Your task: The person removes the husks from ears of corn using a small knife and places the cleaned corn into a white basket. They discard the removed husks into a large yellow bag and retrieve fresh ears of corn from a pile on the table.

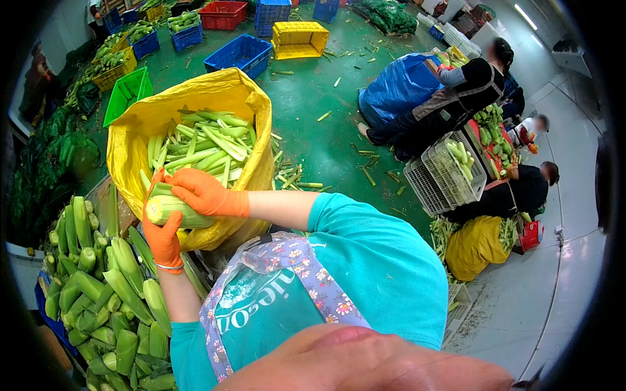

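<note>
Both my hands wear orange gloves and hold an ear of corn [189, 214] in its green husk, its pale cut end turned to the left. My left hand [163, 240] wraps round the cut end from below. Over the top of the ear bends my right hand [207, 193], its fingertips on the husk and partly hidden. The ear is at the near rim of a large yellow sack [189, 91], which holds many loose green husk leaves [212, 140]. Beside my left forearm lies a big heap of unpeeled corn ears [107, 293].
Beyond the sack stand a green crate [128, 94], a blue crate [239, 55] and a yellow crate [300, 40]. Husk scraps litter the green floor [313, 91]. At right, a co-worker [479, 81] bends by a blue sack [398, 88]; a white basket [447, 173] stands nearer.
</note>
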